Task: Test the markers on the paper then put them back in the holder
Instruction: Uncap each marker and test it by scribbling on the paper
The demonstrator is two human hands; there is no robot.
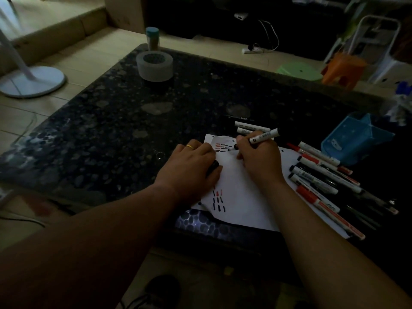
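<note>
A white paper (240, 197) with short red and black test strokes lies at the near edge of the dark table. My right hand (258, 158) grips a white-barrelled black marker (264, 137) with its tip touching the paper near the upper strokes. My left hand (191, 166) rests on the paper's left side and holds a black cap (214, 166) under its fingers. Several red and black markers (323, 181) lie in a loose pile to the right of the paper. Two more markers (249, 127) lie just beyond it. The blue holder (354, 141) stands at the right.
A grey tape roll (155, 65) and a teal-lidded bottle (152, 39) stand at the table's (111, 112) far left. A fan base (31, 80), a green stool (298, 71) and an orange stool (343, 69) are on the floor around it.
</note>
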